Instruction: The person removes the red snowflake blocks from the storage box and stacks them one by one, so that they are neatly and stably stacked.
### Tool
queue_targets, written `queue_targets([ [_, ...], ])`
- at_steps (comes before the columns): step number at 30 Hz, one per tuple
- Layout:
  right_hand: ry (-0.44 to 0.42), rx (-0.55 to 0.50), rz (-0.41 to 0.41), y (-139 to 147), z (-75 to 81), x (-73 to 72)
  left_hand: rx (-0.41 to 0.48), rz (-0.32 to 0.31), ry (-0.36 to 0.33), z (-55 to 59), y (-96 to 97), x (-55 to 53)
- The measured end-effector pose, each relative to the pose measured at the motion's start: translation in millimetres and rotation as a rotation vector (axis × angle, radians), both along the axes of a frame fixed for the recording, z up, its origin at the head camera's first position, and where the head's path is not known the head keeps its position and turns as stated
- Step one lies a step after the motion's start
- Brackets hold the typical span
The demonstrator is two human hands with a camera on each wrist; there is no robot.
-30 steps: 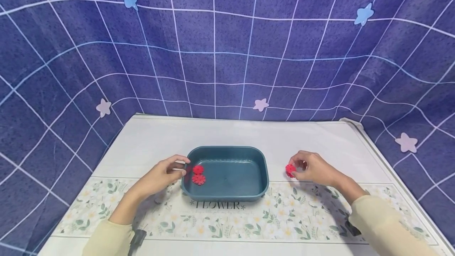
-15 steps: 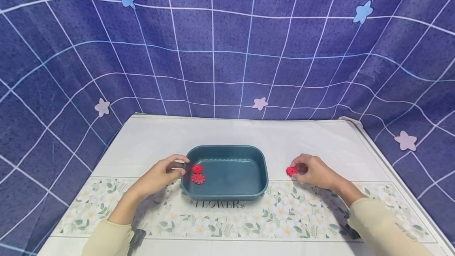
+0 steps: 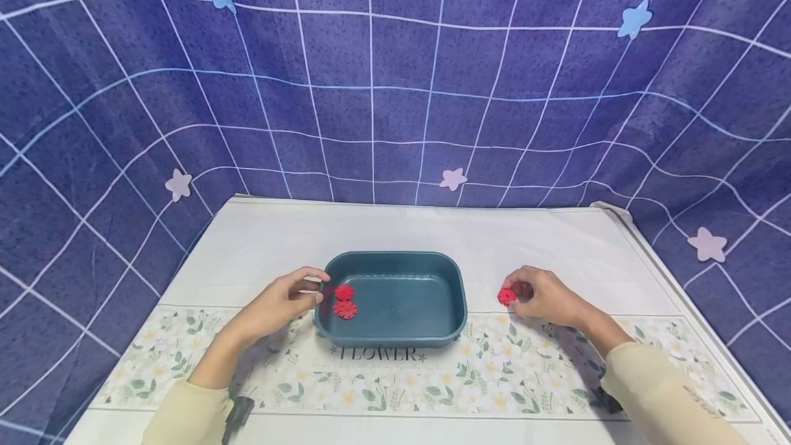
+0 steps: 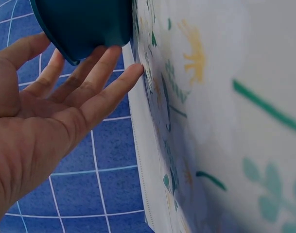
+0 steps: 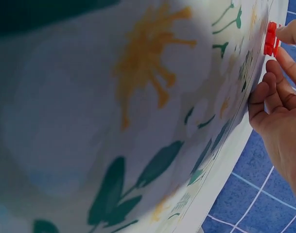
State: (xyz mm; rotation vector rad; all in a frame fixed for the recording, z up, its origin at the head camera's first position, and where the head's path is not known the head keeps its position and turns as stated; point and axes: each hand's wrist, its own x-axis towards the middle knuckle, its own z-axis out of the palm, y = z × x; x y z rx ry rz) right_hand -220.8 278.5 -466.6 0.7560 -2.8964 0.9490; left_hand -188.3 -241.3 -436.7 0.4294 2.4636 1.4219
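Note:
In the head view my left hand (image 3: 290, 301) rests its fingertips against the left end of a dark teal plastic basin (image 3: 395, 343). Its fingers look relaxed and spread along the rim and outer wall (image 4: 89, 29) in the left wrist view. Two red snowflake building discs (image 3: 345, 310) lie inside the basin at its left side. To the right of the basin, my right hand (image 3: 546, 297) pinches another red snowflake building disc (image 3: 507, 296) between thumb and index finger. Edge-on in the right wrist view, this red piece (image 5: 270, 40) seems to have two layers; the other fingers are curled below.
A white table covering with a floral band (image 3: 395, 393) lies under the basin and hands. Behind the table hangs a blue grid-patterned cloth (image 3: 395, 115) with stars. The table's right edge (image 3: 655, 259) runs past my right forearm.
The red disc in my right fingers has tilted from facing the camera to flatter, then partly back up. My left hand and the basin have stayed in place.

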Motion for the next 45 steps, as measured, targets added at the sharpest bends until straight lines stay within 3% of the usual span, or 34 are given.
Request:
queue_targets([
  [7,-0.033,0.007,-0.019,0,1.9,-0.5,0.006,-0.026,0.027,2.3,-1.4,0.5],
  [18,-0.076,0.008,-0.022,2,4.5,-1.0,0.008,-0.013,0.016,0.8,-0.7,0.0],
  [22,-0.086,-0.035,-0.003,3,9.2,-1.9,0.014,-0.017,0.013,0.9,-0.7,-0.2],
  [26,-0.029,-0.111,0.026,-2,19.5,-7.5,0.021,-0.024,0.014,2.1,-0.6,-0.3],
  [31,0.009,-0.219,0.023,-25,38.2,-20.0,0.022,-0.026,0.012,1.6,-0.8,-0.9],
  [38,-0.063,-0.327,0.093,-70,57.6,-26.5,0.02,-0.03,0.015,0.3,-1.4,-1.5],
  [45,-0.129,-0.4,0.179,-114,64.1,-29.1,0.026,-0.035,0.011,2.3,-2.5,-0.9],
])
